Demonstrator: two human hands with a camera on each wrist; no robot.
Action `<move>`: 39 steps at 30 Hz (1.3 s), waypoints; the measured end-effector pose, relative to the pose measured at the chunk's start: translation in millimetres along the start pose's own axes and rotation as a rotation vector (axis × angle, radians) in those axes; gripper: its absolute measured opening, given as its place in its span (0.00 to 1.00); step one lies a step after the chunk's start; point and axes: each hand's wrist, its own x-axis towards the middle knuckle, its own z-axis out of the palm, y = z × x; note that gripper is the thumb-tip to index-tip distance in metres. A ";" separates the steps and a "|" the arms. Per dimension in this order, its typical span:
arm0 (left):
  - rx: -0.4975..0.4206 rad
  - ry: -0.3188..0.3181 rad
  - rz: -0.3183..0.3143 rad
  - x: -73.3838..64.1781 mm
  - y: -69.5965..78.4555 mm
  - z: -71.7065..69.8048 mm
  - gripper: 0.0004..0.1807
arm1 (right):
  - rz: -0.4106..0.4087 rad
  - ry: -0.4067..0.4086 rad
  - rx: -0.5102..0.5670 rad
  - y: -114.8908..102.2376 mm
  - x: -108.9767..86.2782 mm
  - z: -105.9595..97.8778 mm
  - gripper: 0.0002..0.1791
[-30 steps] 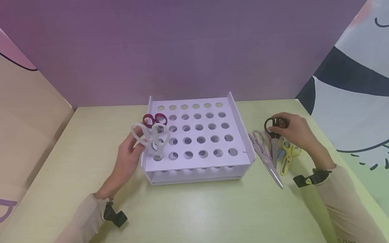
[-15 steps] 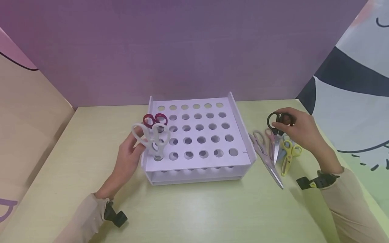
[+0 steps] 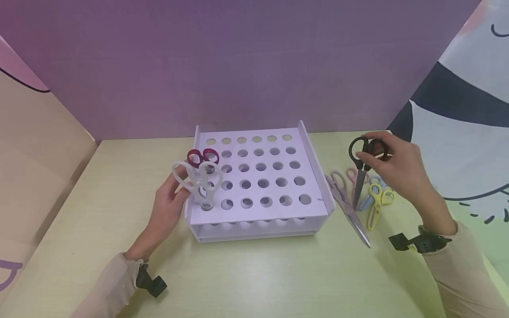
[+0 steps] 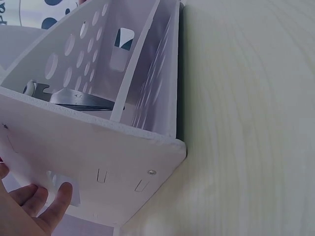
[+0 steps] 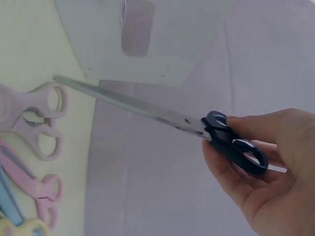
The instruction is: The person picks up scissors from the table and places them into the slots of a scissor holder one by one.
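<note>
My right hand pinches a pair of scissors by the black handles, its metal blades slanting down over other scissors. In the right wrist view the thumb and fingers hold those handles. My left hand rests against the left side of a white rack with rows of round holes. The left wrist view shows its fingers touching the side panel beside a slot. Scissors with white handles and a pair with dark red handles stand in the rack's left column.
Right of the rack lie mauve scissors, pink scissors, yellow scissors and a partly covered blue pair. A purple panel rises behind the pale table.
My right hand has lifted the black-handled scissors upward and slightly right, off the other scissors, tilting the blades more to the left. The left hand and rack have stayed put.
</note>
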 end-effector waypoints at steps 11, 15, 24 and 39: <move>-0.007 -0.005 0.016 0.2 -2.2 0.3 0.27 | -0.133 0.116 -0.028 -31.8 8.7 -7.3 0.24; -0.007 -0.001 0.011 0.8 -3.3 0.6 0.27 | -0.162 0.138 -0.025 -37.5 12.2 -9.0 0.24; -0.002 0.002 0.003 0.4 -2.6 0.8 0.27 | -0.274 0.243 -0.016 -57.0 20.6 -14.8 0.19; 0.001 -0.007 0.017 0.6 -2.7 0.8 0.26 | -0.386 0.308 -0.036 -94.7 39.4 -21.3 0.18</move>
